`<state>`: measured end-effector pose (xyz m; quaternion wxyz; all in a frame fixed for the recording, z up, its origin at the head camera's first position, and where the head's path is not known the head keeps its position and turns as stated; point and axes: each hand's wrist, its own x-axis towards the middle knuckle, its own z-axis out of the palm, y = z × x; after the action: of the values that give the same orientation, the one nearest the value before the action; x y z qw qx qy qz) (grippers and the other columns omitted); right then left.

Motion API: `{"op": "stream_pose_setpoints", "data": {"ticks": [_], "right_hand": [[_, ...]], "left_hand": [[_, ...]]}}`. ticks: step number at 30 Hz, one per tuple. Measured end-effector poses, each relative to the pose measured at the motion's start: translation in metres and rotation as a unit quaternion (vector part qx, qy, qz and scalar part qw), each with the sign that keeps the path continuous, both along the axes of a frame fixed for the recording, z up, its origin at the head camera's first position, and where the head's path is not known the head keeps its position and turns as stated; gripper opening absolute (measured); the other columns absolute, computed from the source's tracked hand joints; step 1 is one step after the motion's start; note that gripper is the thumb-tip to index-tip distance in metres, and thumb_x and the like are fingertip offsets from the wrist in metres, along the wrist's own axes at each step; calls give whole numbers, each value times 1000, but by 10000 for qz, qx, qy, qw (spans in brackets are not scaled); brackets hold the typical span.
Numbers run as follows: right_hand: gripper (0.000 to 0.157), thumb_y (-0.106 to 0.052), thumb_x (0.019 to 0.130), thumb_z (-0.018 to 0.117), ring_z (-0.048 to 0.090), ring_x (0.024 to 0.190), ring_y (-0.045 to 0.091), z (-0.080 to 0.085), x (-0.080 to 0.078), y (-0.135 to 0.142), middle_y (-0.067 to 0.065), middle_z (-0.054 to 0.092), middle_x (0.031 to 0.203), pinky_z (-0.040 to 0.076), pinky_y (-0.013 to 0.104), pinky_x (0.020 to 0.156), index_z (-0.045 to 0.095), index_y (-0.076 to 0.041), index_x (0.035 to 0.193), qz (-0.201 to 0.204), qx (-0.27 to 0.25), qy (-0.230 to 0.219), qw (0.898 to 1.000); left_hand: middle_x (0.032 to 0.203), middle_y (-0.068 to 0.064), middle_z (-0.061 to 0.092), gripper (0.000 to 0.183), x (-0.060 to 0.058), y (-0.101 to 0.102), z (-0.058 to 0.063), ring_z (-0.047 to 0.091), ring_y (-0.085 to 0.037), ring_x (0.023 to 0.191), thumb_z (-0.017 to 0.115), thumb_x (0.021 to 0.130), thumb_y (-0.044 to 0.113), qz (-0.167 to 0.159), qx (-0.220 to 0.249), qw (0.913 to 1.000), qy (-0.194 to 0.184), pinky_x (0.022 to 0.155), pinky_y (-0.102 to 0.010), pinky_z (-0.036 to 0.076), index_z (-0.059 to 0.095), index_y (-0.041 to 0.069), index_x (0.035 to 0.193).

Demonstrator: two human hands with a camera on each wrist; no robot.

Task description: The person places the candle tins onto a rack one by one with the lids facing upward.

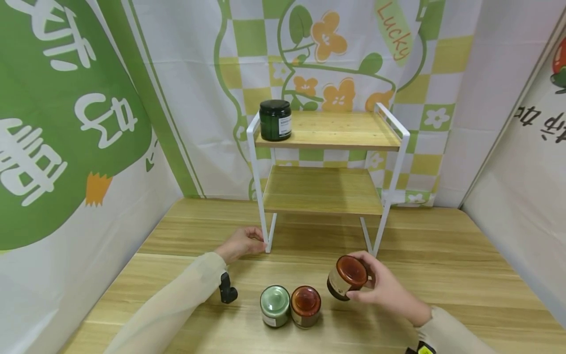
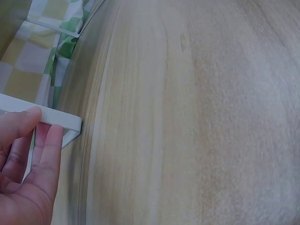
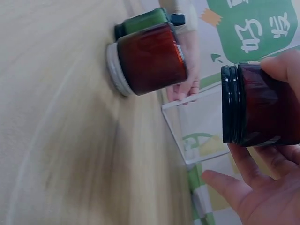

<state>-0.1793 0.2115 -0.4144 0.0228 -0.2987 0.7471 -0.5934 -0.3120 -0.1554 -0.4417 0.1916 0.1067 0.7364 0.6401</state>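
My right hand (image 1: 383, 290) grips an amber glass jar (image 1: 350, 271) with a pale label, its black lid (image 3: 230, 105) turned downward, above the table right of two other jars. Those two stand side by side with their bases up: a green jar (image 1: 275, 305) on the left and an amber jar (image 1: 305, 306) on a silver lid (image 3: 117, 70). My left hand (image 1: 244, 242) pinches the white frame (image 2: 58, 118) of a two-tier shelf at the foot of its front left leg, thumb on one side and fingers on the other.
The shelf has a wooden upper board (image 1: 336, 129) and a lower board (image 1: 325, 191). A dark green jar (image 1: 275, 120) with a black lid stands upright at the upper board's left end. Printed curtains (image 1: 185, 98) enclose the wooden table (image 1: 442, 255) at the back and sides.
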Motion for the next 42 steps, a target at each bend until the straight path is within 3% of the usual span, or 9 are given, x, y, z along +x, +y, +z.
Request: {"op": "stream_pose_setpoints", "data": {"ticks": [16, 22, 33, 42], "right_hand": [[64, 7, 74, 76, 61, 102, 5, 8, -2, 1, -6, 58, 117, 54, 23, 86, 43, 8, 129, -131, 14, 234, 9996], [65, 4, 74, 77, 61, 101, 6, 12, -3, 2, -3, 59, 118, 52, 22, 87, 45, 4, 130, -375, 226, 399, 9982], [66, 7, 76, 74, 60, 100, 6, 19, -4, 2, 3, 56, 119, 53, 20, 82, 40, 9, 133, -234, -34, 439, 9988], [69, 8, 76, 74, 58, 96, 5, 22, -5, 2, 0, 54, 123, 53, 19, 79, 38, 9, 135, -264, -13, 394, 9989]], "left_hand": [[91, -6, 62, 14, -1, 0, -1, 66, -23, 90, 64, 86, -8, 0, 70, 10000, 20, 86, -33, 57, 57, 4, 92], [91, -6, 62, 13, 0, 0, 0, 66, -22, 90, 64, 87, -7, -16, 106, 9999, 6, 87, -34, 57, 57, 3, 93], [91, -6, 62, 14, -2, 0, -2, 66, -22, 91, 65, 86, -7, 7, 88, 10000, -12, 86, -32, 57, 57, 3, 93], [90, -5, 62, 13, -3, -2, -3, 66, -20, 88, 65, 86, -6, -57, 90, 9999, 100, 84, -30, 57, 57, 2, 92]]}}
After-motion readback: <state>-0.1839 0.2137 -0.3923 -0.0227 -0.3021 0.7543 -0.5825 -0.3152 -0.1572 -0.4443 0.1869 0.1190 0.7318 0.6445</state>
